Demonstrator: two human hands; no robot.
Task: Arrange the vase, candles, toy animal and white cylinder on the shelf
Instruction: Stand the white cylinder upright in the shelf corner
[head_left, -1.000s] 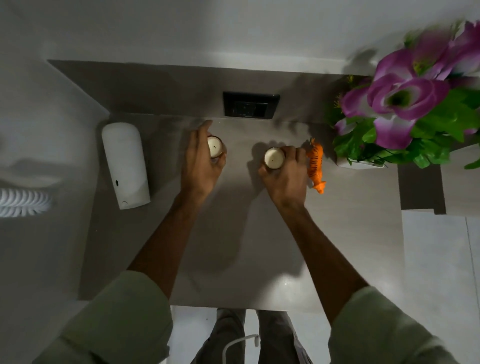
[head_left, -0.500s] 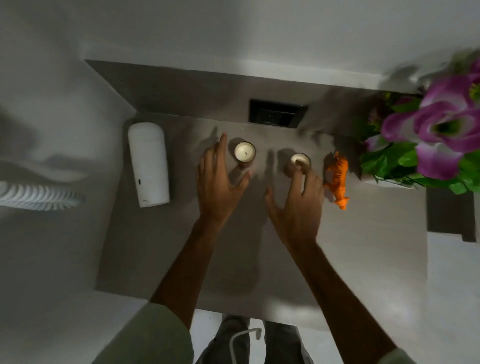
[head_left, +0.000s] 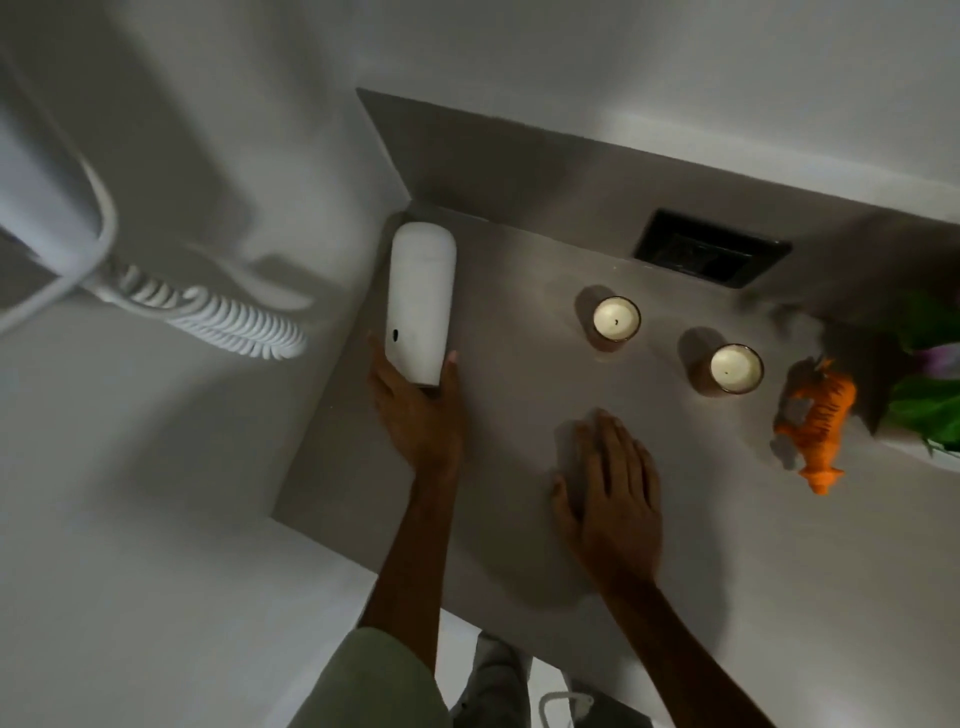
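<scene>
The white cylinder (head_left: 420, 306) stands at the left end of the grey shelf (head_left: 727, 545). My left hand (head_left: 415, 410) wraps its lower end, thumb on the right side and fingers on the left. Two candles in small jars stand apart in the middle: one (head_left: 616, 319) further back, the other (head_left: 735, 368) to its right. My right hand (head_left: 613, 493) rests flat and open on the shelf in front of them, holding nothing. An orange toy tiger (head_left: 818, 426) stands right of the candles. The vase's green leaves and purple flower (head_left: 930, 374) show at the right edge; the vase itself is mostly cut off.
A black socket plate (head_left: 711, 248) sits in the shelf's back wall behind the candles. A white coiled cord (head_left: 223, 317) hangs on the wall to the left. The shelf's front edge runs diagonally below my forearms.
Both hands have let go of the candles, which now stand on the shelf. My left hand has moved left onto the white cylinder; my right hand has drawn back and lies flat. The view has swung left.
</scene>
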